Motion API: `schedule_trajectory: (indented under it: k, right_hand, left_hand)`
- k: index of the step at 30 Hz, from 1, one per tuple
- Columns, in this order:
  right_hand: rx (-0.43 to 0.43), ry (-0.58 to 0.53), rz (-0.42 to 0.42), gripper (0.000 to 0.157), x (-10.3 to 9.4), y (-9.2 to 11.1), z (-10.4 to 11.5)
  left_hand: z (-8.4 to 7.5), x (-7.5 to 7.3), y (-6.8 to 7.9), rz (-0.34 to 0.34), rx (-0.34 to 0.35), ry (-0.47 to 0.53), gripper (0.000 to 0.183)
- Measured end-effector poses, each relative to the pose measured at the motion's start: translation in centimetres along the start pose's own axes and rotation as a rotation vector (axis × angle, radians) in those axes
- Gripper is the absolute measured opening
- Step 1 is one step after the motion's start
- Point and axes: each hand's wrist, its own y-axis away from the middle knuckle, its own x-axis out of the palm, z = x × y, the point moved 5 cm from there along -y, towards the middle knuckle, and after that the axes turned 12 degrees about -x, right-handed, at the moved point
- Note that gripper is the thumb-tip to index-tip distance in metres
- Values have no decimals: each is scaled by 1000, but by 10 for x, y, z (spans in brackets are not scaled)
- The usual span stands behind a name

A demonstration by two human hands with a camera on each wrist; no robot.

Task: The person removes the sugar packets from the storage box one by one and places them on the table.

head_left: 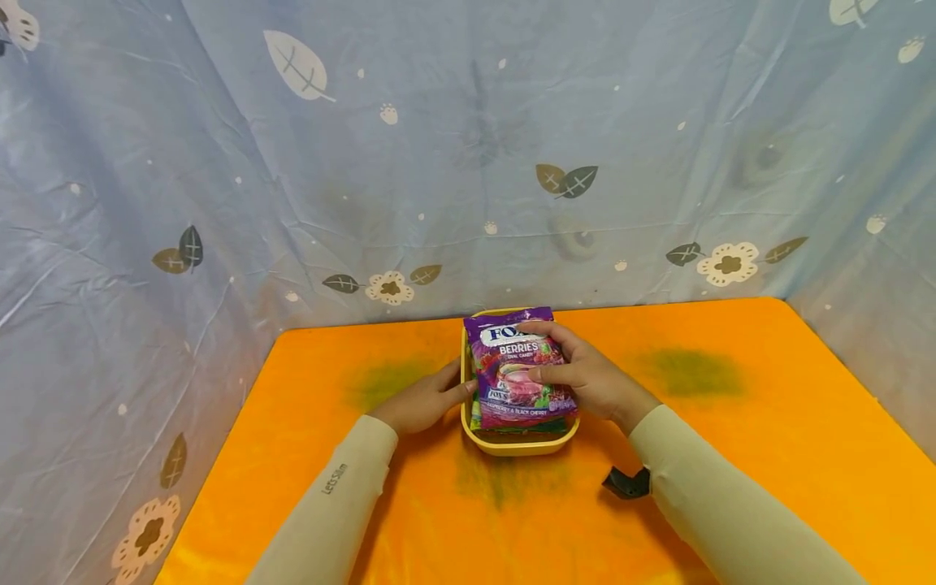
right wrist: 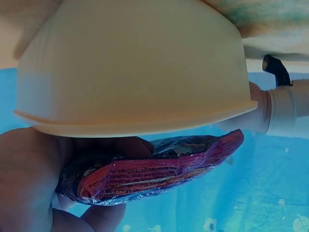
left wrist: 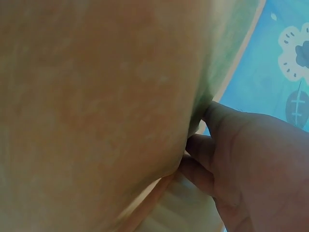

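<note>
A purple bag of Fox's Berries candy [head_left: 515,398] lies over the top of a yellow plastic tub [head_left: 521,448]. My right hand [head_left: 592,378] grips the bag by its right side, thumb across the front. In the right wrist view, fingers hold the candy bag [right wrist: 154,176] on both faces, close by the tub's rim [right wrist: 145,128]. At the tub's left side my left hand [head_left: 422,400] holds the wall, its thumb at the rim. Green and yellow packaging [head_left: 475,414] shows inside the tub, mostly hidden under the bag.
An orange table [head_left: 731,471] with greenish patches spreads around the tub. Behind and at both sides hangs a light blue patterned curtain [head_left: 453,203], close to the tub's far end. A black piece [head_left: 627,483] shows beside the right sleeve.
</note>
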Motion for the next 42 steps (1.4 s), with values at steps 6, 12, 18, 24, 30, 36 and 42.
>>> schedule_trajectory:
  k: [6,12,18,24,30,36,42]
  right_hand:
    - [4,23,-35,66,-11,5,6]
    - [-9,36,-92,67,-30,10,14]
    - [-15,29,-130,67,-48,14,17]
    - [-4,58,-186,67,-67,19,16]
    - [-1,76,-239,67,-82,24,16]
    - [-15,94,-293,61,-96,28,18]
    - [-28,116,-322,54,-110,31,23]
  left_hand:
    - [-2,0,1,-1,6,14,74]
    - [-3,-1,0,-3,18,25,72]
    - [-3,0,1,8,34,29,71]
    - [-2,-1,1,6,32,29,71]
    - [-2,-1,0,-1,38,19,72]
    - [-1,1,-2,3,36,26,72]
    - [0,0,-2,-7,29,14,72]
